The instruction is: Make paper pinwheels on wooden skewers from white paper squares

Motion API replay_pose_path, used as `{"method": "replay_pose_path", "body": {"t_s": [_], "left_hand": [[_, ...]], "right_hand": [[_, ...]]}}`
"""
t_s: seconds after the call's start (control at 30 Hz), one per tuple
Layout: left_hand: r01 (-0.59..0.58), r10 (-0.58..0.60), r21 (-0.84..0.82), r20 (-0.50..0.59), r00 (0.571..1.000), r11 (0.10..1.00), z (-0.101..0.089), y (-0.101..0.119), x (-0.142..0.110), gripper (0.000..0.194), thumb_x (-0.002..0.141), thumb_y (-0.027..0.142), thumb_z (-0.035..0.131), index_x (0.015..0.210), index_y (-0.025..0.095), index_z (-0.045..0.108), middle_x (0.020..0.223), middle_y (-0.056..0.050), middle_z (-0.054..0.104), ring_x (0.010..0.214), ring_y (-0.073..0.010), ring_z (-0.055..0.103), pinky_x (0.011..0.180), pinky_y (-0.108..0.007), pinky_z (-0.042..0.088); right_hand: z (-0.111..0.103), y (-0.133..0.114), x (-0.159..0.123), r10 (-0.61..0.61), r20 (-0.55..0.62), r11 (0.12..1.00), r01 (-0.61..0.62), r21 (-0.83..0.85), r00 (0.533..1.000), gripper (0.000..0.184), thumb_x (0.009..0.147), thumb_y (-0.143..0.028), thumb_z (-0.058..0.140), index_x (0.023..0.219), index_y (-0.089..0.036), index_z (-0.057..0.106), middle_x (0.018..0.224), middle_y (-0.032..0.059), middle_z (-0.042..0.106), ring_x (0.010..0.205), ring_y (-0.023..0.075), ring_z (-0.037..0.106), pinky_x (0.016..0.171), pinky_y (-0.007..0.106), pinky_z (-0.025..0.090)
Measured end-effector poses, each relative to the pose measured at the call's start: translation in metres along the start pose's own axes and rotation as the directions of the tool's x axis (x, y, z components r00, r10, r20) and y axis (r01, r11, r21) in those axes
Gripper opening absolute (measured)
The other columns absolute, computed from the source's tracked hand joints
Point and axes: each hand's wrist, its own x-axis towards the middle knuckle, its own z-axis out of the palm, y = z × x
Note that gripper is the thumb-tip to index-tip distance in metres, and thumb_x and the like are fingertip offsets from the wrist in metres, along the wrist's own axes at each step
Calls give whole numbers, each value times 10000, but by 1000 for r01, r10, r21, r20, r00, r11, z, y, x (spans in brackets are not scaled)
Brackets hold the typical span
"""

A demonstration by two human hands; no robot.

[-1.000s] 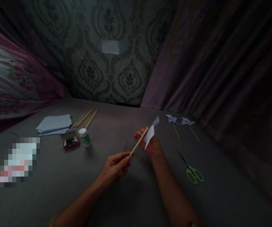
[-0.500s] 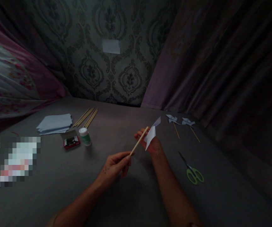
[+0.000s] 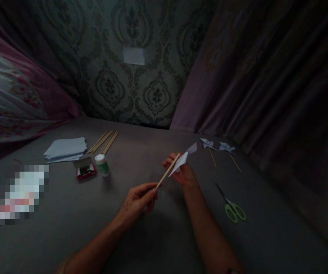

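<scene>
Left of the frame lies a paper stack (image 3: 65, 149), then a red box (image 3: 85, 172), a bottle (image 3: 102, 166) and loose sticks (image 3: 98, 142). My left hand (image 3: 141, 197) — thumb and fingers closed — grips the lower end of a stick (image 3: 167, 170) near the frame's centre; its long axis slants from lower left to upper right, top end pointing up-right. Paper blades (image 3: 180, 163) sit beside that end. My right hand (image 3: 187, 176) is behind, fingers curled — whether gripping, I cannot tell. Right of centre lie two pinwheels (image 3: 208, 144), scissors (image 3: 232, 211) below them.
</scene>
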Motion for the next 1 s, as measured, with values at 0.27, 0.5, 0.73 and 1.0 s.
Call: {"method": "replay_pose_path", "body": {"t_s": [0.27, 0.5, 0.73, 1.0], "left_hand": [[2, -2, -17, -5, 1000, 1000, 1, -1, 1, 439, 740, 443, 697, 1043, 125, 710, 645, 13, 534, 432, -61, 462, 393, -204, 337], [-9, 9, -54, 4, 1000, 998, 1, -2, 1, 410, 733, 441, 706, 998, 129, 712, 639, 18, 536, 417, -58, 467, 383, -194, 332], [-11, 11, -32, 2, 1000, 999, 2, -2, 1, 423, 743, 445, 696, 1018, 124, 712, 638, 17, 536, 423, -54, 458, 394, -197, 330], [-4, 4, -50, 0, 1000, 999, 3, 1, 0, 439, 724, 459, 705, 997, 116, 711, 630, 20, 527, 420, -60, 462, 385, -199, 335]], "right_hand": [[7, 0, 0, 1, -23, 999, 0, 34, 1000, 345, 492, -260, 891, 567, -232, 555, 586, -89, 397, 542, 73, 397, 706, 270, 508], [4, 1, -1, -2, 19, 999, 1, 52, 1000, 318, 494, -250, 892, 606, -249, 594, 601, -88, 423, 564, 78, 416, 738, 273, 494], [3, 2, -1, 5, 6, 998, -6, 59, 1000, 247, 550, -247, 865, 638, -271, 635, 609, -87, 461, 587, 82, 441, 755, 280, 490], [4, 1, -1, 12, -16, 998, -11, 64, 1000, 232, 551, -256, 864, 629, -282, 647, 600, -85, 473, 584, 85, 442, 750, 277, 490]]}}
